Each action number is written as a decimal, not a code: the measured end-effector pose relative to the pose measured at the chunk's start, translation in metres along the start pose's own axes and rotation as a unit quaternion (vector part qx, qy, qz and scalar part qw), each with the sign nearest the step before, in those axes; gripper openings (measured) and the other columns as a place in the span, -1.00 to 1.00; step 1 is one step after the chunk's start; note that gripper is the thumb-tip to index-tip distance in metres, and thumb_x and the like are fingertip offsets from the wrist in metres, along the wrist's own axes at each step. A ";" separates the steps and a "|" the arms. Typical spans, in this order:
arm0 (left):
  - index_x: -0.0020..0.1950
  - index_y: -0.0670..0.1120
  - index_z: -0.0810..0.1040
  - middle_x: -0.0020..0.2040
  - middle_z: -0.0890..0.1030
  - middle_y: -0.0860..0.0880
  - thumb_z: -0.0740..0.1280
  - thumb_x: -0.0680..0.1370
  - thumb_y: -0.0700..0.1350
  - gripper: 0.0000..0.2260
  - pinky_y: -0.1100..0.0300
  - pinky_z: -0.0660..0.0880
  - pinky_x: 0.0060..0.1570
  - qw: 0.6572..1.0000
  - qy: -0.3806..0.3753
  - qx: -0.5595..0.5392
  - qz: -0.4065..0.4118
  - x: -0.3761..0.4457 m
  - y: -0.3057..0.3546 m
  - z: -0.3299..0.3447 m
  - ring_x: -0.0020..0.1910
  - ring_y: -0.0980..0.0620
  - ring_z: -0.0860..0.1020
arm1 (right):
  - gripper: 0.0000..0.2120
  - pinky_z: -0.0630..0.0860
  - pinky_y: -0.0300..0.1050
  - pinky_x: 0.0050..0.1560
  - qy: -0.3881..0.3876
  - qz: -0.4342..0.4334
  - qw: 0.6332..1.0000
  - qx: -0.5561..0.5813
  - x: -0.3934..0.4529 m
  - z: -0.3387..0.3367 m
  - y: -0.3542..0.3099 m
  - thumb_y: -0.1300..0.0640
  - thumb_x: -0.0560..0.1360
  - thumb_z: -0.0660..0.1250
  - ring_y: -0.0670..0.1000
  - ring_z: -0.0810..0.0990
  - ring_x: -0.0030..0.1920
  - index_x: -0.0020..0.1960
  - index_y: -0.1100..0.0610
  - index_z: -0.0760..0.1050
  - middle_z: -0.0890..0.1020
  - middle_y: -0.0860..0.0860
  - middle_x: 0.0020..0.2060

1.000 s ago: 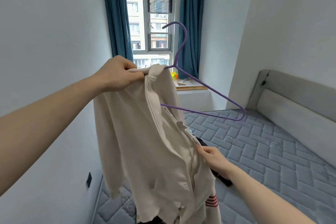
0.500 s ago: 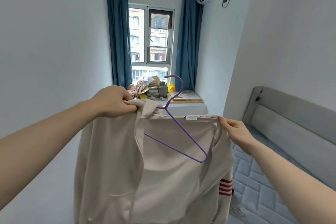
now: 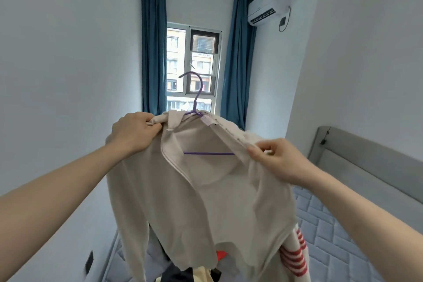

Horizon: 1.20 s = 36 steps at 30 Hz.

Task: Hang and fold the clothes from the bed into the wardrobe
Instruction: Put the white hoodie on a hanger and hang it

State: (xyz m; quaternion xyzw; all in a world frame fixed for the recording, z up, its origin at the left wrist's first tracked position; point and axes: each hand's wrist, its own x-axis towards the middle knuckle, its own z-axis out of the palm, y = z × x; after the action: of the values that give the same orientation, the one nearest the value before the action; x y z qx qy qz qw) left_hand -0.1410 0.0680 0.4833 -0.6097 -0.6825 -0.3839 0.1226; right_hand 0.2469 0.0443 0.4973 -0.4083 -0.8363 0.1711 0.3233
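Nearest to the camera, two bare forearms reach forward and hold a cream zip jacket (image 3: pixel 206 190) up in the air above the bed (image 3: pixel 332 236). The left hand (image 3: pixel 134 131) is clenched around the left shoulder of the jacket, and a fold of cloth comes out between its thumb and its curled fingers (image 3: pixel 148 119). The right hand (image 3: pixel 278 160) pinches the right front edge of the jacket, with the cloth caught between the thumb and the bent fingers. Between the two hands the front of the jacket is open, and there the straight lower bar of a purple hanger (image 3: pixel 209 154) shows inside the garment — its hook rises just above the collar, beyond the fingertips of the left hand. Below the right hand the sleeve hangs down, and it has red and white stripes (image 3: pixel 294 256) near the cuff. Under the hem of the jacket lies a pile of other clothes (image 3: pixel 190 275) on the quilted grey mattress; what each piece is cannot be told. To the right of the right hand stands the grey padded headboard (image 3: pixel 366 162). Farther away, behind the hook, is the window (image 3: pixel 194 68) between two blue curtains (image 3: pixel 153 48), and an air conditioner (image 3: pixel 266 5) is mounted high on the right wall.
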 end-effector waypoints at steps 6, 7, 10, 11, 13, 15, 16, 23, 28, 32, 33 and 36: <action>-0.26 0.09 0.45 -0.42 0.53 0.09 0.20 0.48 0.17 -0.78 0.15 0.35 -0.40 0.998 0.028 -0.037 0.029 -0.001 0.025 0.006 -0.38 0.05 0.49 | -0.93 0.58 -0.28 -0.19 -0.016 -0.036 0.999 -0.018 -0.009 0.025 0.014 -0.06 0.57 0.44 -0.12 0.68 -0.16 0.01 -0.16 0.70 0.71 -0.26 -0.14; -0.25 0.08 0.44 -0.37 0.55 0.14 0.20 0.49 0.17 -0.78 0.15 0.34 -0.41 0.998 0.034 -0.037 0.036 -0.001 0.028 0.006 -0.39 0.06 0.48 | -0.95 0.55 -0.32 -0.17 0.056 -0.048 0.997 -0.016 -0.005 0.020 0.016 -0.03 0.55 0.47 -0.12 0.67 -0.16 -0.02 -0.18 0.70 0.71 -0.26 -0.15; -0.23 0.06 0.44 -0.27 0.55 0.27 0.21 0.49 0.18 -0.77 0.15 0.35 -0.43 0.997 0.048 -0.041 0.054 -0.001 0.034 0.005 -0.41 0.09 0.47 | -0.82 0.50 -0.33 -0.12 0.225 -0.061 0.972 -0.006 0.007 0.004 0.028 0.05 0.52 0.51 -0.10 0.64 -0.09 0.08 -0.15 0.64 0.66 -0.21 -0.06; -0.22 0.05 0.44 -0.27 0.56 0.26 0.21 0.49 0.18 -0.77 0.16 0.35 -0.44 0.996 0.053 -0.043 0.060 0.000 0.035 0.005 -0.42 0.09 0.47 | -0.75 0.50 -0.28 -0.04 0.231 -0.047 0.972 -0.026 0.010 0.000 0.032 0.04 0.52 0.51 -0.13 0.61 -0.02 0.17 -0.14 0.60 0.62 -0.22 0.02; -0.23 0.05 0.44 -0.30 0.56 0.22 0.21 0.48 0.19 -0.76 0.17 0.31 -0.44 0.995 0.055 -0.053 0.069 0.000 0.035 0.003 -0.43 0.08 0.46 | -0.65 0.44 -0.16 0.11 0.193 -0.002 0.977 -0.088 0.015 -0.002 0.041 -0.05 0.54 0.47 -0.13 0.52 0.10 0.30 -0.12 0.53 0.56 -0.21 0.13; -0.25 0.06 0.43 -0.34 0.55 0.19 0.20 0.48 0.21 -0.74 0.17 0.30 -0.43 0.994 0.046 -0.063 0.071 0.000 0.036 0.001 -0.43 0.07 0.45 | -0.88 0.40 -0.10 -0.01 0.164 0.028 0.977 -0.134 0.017 0.001 0.051 -0.14 0.58 0.38 -0.10 0.51 -0.02 0.10 -0.17 0.55 0.58 -0.24 -0.08; -0.26 0.07 0.44 -0.34 0.55 0.20 0.20 0.48 0.22 -0.74 0.17 0.30 -0.43 0.995 0.041 -0.064 0.071 -0.001 0.037 0.000 -0.43 0.07 0.45 | -0.88 0.37 -0.11 -0.16 0.151 0.037 0.979 -0.128 0.017 0.003 0.052 -0.16 0.60 0.33 -0.14 0.50 -0.16 -0.08 -0.17 0.52 0.56 -0.23 -0.27; -0.22 0.18 0.49 -0.29 0.55 0.32 0.19 0.45 0.20 -0.84 0.15 0.28 -0.39 0.996 -0.025 -0.041 0.070 -0.007 0.038 -0.006 -0.39 0.08 0.48 | -0.65 0.23 -0.13 -0.32 0.093 -0.002 0.991 -0.093 0.018 0.018 0.040 -0.10 0.66 0.25 -0.33 0.47 -0.31 -0.25 -0.43 0.42 0.50 -0.45 -0.36; -0.29 0.09 0.43 -0.33 0.56 0.20 0.13 0.51 0.28 -0.66 0.12 0.31 -0.38 0.993 -0.048 -0.078 0.075 -0.013 0.047 0.003 -0.38 0.07 0.46 | -0.72 0.46 -0.05 -0.17 0.031 -0.006 0.994 -0.100 0.026 0.022 0.019 -0.25 0.60 0.16 -0.18 0.53 -0.20 -0.10 -0.12 0.52 0.61 -0.24 -0.24; -0.30 -0.02 0.44 -0.38 0.55 0.04 0.15 0.51 0.26 -0.61 0.08 0.37 -0.32 0.987 -0.093 -0.104 0.074 -0.017 0.060 0.011 -0.33 0.01 0.48 | -0.68 0.48 -0.02 -0.08 0.002 -0.035 0.997 -0.074 0.023 0.031 0.012 -0.22 0.61 0.19 -0.11 0.54 -0.15 -0.10 -0.02 0.52 0.62 -0.13 -0.20; -0.28 -0.05 0.46 -0.33 0.57 0.03 0.19 0.53 0.23 -0.62 0.06 0.41 -0.27 0.985 -0.108 -0.117 0.067 -0.017 0.061 0.011 -0.27 -0.01 0.52 | -0.69 0.44 0.00 -0.14 0.020 -0.029 0.997 -0.064 0.021 0.032 0.017 -0.21 0.61 0.21 -0.10 0.51 -0.21 -0.16 -0.02 0.47 0.59 -0.11 -0.25; -0.22 -0.01 0.50 -0.29 0.55 0.12 0.31 0.49 0.25 -0.67 0.07 0.39 -0.21 0.975 -0.142 -0.161 0.056 -0.023 0.059 0.011 -0.24 0.06 0.48 | -0.65 0.31 -0.05 -0.29 0.094 0.004 0.994 -0.056 0.009 0.035 0.032 -0.23 0.59 0.23 -0.11 0.41 -0.34 -0.25 -0.04 0.35 0.49 -0.15 -0.38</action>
State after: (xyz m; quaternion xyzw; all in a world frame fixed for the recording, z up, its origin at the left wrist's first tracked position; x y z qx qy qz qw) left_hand -0.0774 0.0562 0.4834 -0.7071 -0.5867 -0.3911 -0.0541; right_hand 0.2375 0.0707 0.4578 -0.4434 -0.8089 0.0861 0.3765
